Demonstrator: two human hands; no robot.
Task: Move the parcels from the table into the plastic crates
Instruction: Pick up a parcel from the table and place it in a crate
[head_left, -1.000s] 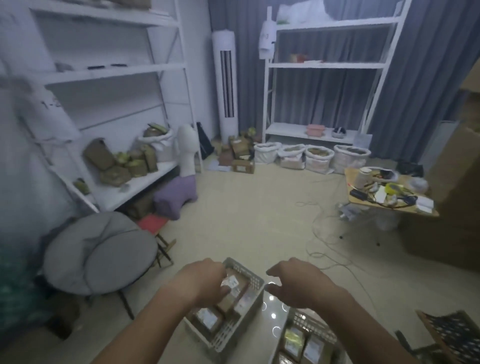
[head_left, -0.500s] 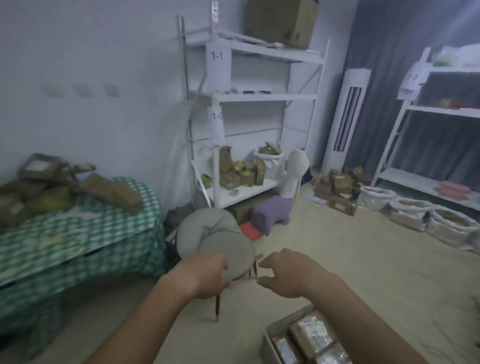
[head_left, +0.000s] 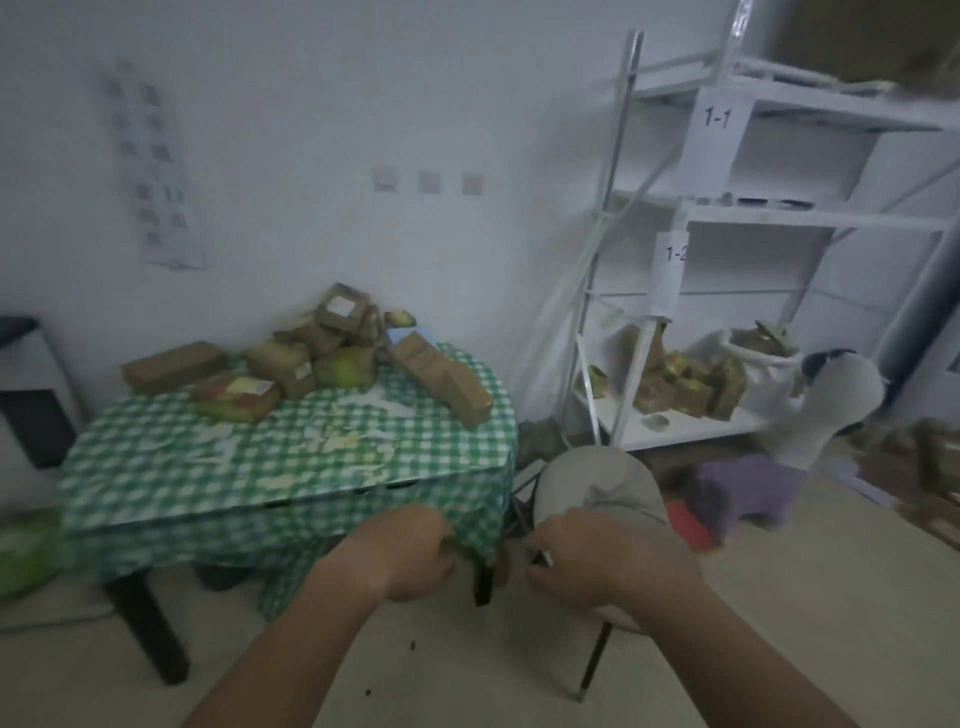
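Note:
A table (head_left: 156, 457) under a green checked cloth stands ahead on the left. Several brown taped parcels (head_left: 291, 364) lie heaped at its far side, with one long parcel (head_left: 441, 379) leaning at the right of the heap. My left hand (head_left: 400, 556) and my right hand (head_left: 587, 566) hang side by side in the air before the table's near right corner, fingers loosely curled and holding nothing. Both are well short of the parcels. No plastic crate is in view.
A grey round padded chair (head_left: 597, 493) stands right of the table, behind my right hand. A white shelf rack (head_left: 727, 218) labelled 1-1 holds more parcels and a white sack (head_left: 763, 364). A purple cushion (head_left: 748, 488) lies on the floor.
My view has swung left from the crates on the floor to the table with the parcels. Both hands stayed raised in front of me, holding nothing.

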